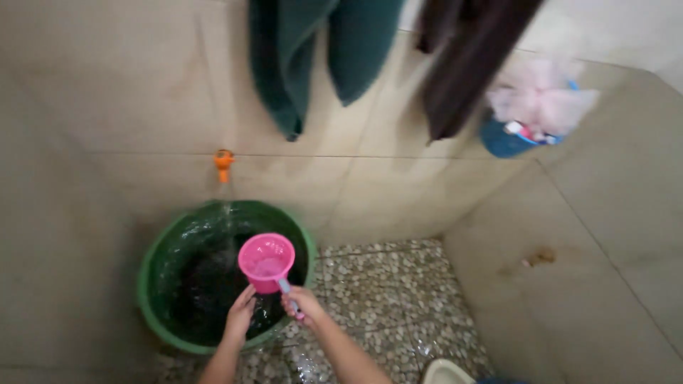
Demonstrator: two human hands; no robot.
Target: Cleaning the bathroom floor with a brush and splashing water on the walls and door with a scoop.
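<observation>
Pink dipper (266, 262) held over green bucket (226, 276).
Handle is gripped by right hand (301, 304); left hand (240, 314) rests fingers-loose against cup's underside.

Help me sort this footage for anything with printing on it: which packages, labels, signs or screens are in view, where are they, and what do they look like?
Small package or tube: in the blue hanging holder on the wall at upper right, under a pale pink puff; white with red and blue, blurred.
No signs or screens show.
No label shows on the pink scoop or the green bucket.
</observation>
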